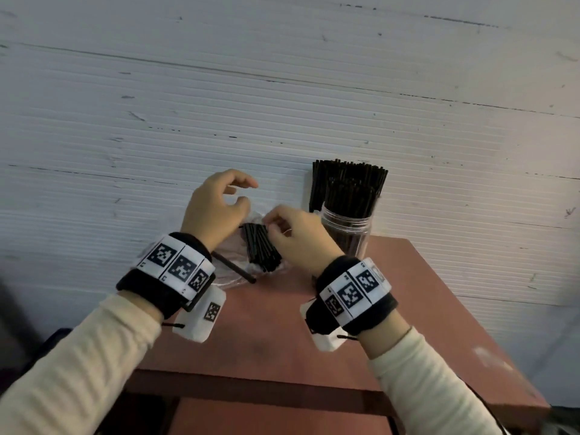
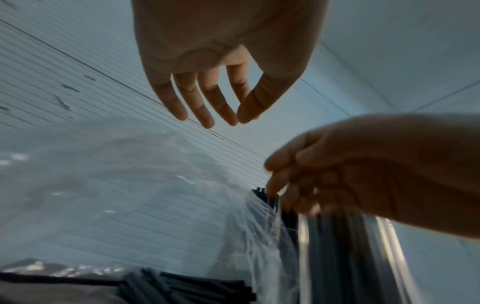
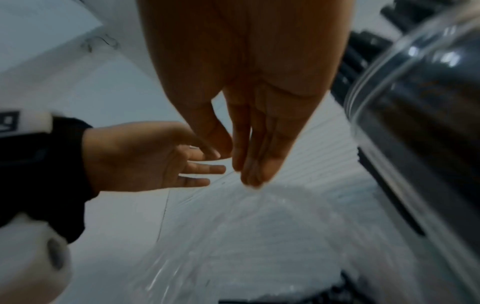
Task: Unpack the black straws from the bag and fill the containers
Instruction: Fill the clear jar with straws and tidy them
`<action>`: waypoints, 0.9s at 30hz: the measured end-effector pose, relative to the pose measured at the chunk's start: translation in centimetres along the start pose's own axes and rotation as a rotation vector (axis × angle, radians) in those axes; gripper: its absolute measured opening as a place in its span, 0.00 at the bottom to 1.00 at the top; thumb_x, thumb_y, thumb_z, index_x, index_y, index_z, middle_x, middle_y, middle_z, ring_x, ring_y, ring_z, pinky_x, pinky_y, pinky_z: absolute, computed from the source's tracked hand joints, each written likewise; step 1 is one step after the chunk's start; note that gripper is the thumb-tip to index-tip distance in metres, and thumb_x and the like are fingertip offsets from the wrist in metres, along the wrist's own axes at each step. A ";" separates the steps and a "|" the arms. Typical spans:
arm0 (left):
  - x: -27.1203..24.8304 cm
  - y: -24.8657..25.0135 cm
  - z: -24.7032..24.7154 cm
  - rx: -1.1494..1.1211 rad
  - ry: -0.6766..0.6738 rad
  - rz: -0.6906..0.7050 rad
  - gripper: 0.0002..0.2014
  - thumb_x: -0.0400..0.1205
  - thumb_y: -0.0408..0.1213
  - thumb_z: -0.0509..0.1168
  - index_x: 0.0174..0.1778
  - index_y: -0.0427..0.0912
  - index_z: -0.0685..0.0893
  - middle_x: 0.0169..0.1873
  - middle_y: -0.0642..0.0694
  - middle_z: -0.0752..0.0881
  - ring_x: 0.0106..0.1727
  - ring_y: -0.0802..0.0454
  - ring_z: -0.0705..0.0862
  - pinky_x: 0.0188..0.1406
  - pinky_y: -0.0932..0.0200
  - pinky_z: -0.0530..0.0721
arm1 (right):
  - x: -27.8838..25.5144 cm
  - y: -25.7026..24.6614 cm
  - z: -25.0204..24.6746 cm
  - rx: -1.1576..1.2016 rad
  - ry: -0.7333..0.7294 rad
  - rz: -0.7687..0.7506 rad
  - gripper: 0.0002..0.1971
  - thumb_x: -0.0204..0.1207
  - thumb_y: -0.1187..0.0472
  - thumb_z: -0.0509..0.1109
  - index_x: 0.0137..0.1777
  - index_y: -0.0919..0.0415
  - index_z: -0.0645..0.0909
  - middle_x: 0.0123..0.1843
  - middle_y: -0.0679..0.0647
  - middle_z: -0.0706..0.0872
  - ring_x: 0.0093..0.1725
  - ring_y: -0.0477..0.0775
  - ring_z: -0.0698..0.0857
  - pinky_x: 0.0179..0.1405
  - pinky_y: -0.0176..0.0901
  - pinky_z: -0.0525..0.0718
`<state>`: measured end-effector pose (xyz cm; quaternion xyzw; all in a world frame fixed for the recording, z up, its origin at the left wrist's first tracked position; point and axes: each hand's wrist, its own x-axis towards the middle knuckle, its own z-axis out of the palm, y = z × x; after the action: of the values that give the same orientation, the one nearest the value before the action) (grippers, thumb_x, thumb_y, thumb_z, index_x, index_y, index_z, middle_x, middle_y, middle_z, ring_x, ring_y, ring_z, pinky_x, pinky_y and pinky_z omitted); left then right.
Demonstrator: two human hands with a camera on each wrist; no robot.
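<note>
- Where the clear plastic bag (image 1: 233, 246) lies on the red table (image 1: 282, 334), a bundle of black straws (image 1: 262, 246) rests in it
- right hand (image 1: 293, 237) pinches the bag's edge
- left hand (image 1: 216, 205) hovers, fingers loose, holding nothing
- straw-filled clear jar (image 1: 346, 227) just right

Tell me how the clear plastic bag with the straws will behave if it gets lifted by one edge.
The bag looks thin and crinkled, so it will probably sag limply. Its straws lie loose, so they will likely slide and spill. The film looks glossy, so the right hand may slip.
</note>
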<state>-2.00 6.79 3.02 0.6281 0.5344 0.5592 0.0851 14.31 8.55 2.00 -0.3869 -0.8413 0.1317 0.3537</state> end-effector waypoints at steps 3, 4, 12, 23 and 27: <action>0.3 -2.3 -1.5 0.178 -0.109 -0.060 0.15 0.75 0.31 0.67 0.50 0.59 0.85 0.61 0.53 0.82 0.58 0.51 0.81 0.58 0.55 0.77 | 0.7 0.3 2.8 -0.137 -0.357 0.139 0.15 0.84 0.58 0.60 0.63 0.66 0.79 0.55 0.59 0.85 0.53 0.57 0.83 0.47 0.40 0.78; 0.3 -2.9 -2.0 0.226 -0.202 -0.078 0.17 0.74 0.31 0.67 0.50 0.61 0.84 0.64 0.51 0.83 0.57 0.47 0.84 0.60 0.50 0.80 | 1.0 0.3 3.7 -0.176 -0.448 0.156 0.16 0.85 0.57 0.58 0.63 0.67 0.78 0.57 0.61 0.84 0.56 0.60 0.82 0.49 0.43 0.76; 0.3 -5.2 -3.3 0.251 -0.417 -0.135 0.31 0.75 0.17 0.58 0.62 0.58 0.84 0.71 0.50 0.80 0.72 0.53 0.77 0.59 0.58 0.76 | 3.3 0.7 6.5 -0.545 -0.602 0.219 0.30 0.86 0.46 0.53 0.84 0.59 0.55 0.85 0.62 0.57 0.84 0.64 0.56 0.80 0.54 0.52; 1.2 -5.7 -2.9 0.172 -0.408 -0.097 0.34 0.74 0.15 0.57 0.59 0.62 0.84 0.71 0.56 0.79 0.75 0.60 0.73 0.58 0.69 0.70 | 5.5 3.3 8.0 -0.503 -0.473 0.484 0.38 0.80 0.40 0.62 0.83 0.59 0.57 0.81 0.64 0.66 0.79 0.65 0.66 0.76 0.54 0.65; 1.3 -5.8 -2.8 0.153 -0.409 -0.077 0.34 0.74 0.15 0.58 0.61 0.62 0.83 0.71 0.56 0.80 0.76 0.60 0.73 0.62 0.67 0.73 | 6.0 3.2 8.0 -0.549 -0.534 0.399 0.33 0.78 0.43 0.62 0.82 0.42 0.57 0.77 0.62 0.72 0.72 0.67 0.74 0.71 0.58 0.74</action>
<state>-7.83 8.88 0.73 0.7123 0.5702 0.3744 0.1653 7.80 15.57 -2.39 -0.5743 -0.8157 0.0644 -0.0247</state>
